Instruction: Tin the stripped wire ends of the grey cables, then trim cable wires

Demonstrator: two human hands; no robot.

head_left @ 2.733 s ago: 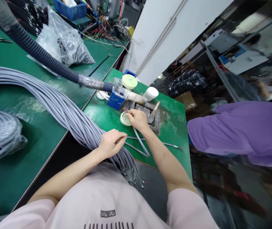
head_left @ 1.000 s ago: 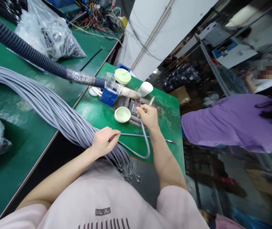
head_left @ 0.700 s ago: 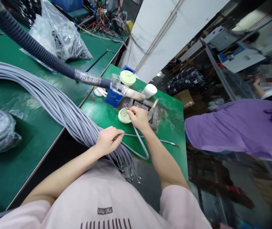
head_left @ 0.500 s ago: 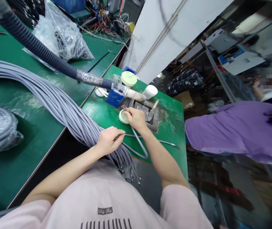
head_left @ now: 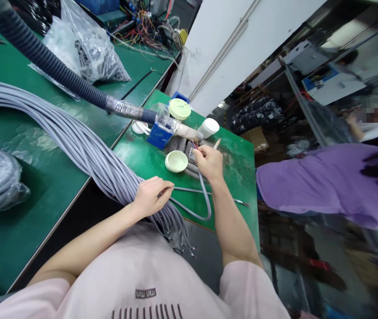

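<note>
My right hand (head_left: 209, 163) is pinched shut on the end of a grey cable (head_left: 205, 201), its thin coloured wires held over the dark metal pot (head_left: 189, 150) just right of a pale green dish (head_left: 176, 161). The cable loops down and back toward my left hand (head_left: 149, 196), which is closed on cables at the front of a thick grey cable bundle (head_left: 76, 141) draped over the table edge onto my lap.
A dark corrugated hose (head_left: 43, 62) ends beside a blue box (head_left: 159, 136). A green-lidded jar (head_left: 179, 109) and a white jar (head_left: 209, 127) stand behind the pot. Bagged parts (head_left: 86, 48) lie far left. A person in purple (head_left: 325, 186) bends at the right.
My right hand moved the cable's wire ends from the green dish rightward to the metal pot. My left hand stayed on the bundle.
</note>
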